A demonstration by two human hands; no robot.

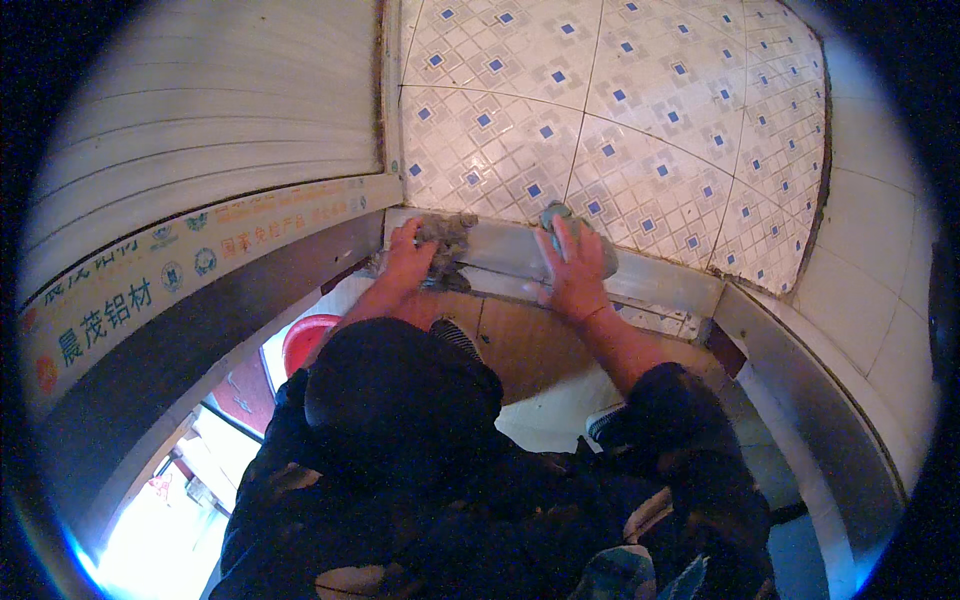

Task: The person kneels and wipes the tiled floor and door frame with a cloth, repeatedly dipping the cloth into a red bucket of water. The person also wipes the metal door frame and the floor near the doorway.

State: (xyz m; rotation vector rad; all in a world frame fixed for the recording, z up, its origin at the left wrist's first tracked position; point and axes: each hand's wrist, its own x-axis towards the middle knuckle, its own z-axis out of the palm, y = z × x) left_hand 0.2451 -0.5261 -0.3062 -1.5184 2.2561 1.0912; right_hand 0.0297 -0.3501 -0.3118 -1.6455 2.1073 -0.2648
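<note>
My left hand rests on a bunched grey-brown rag at the left end of a pale door sill. Whether its fingers grip the rag is hard to tell. Farther right on the same sill, my right hand is closed over a greenish-grey cloth, part of which shows past the fingertips and beside the hand. The two hands are apart, with bare sill between them.
Patterned floor tiles with blue squares lie beyond the sill. A metal door frame with printed film stands left, another jamb right. A red basin is at lower left. Brown flooring and striped footwear show below.
</note>
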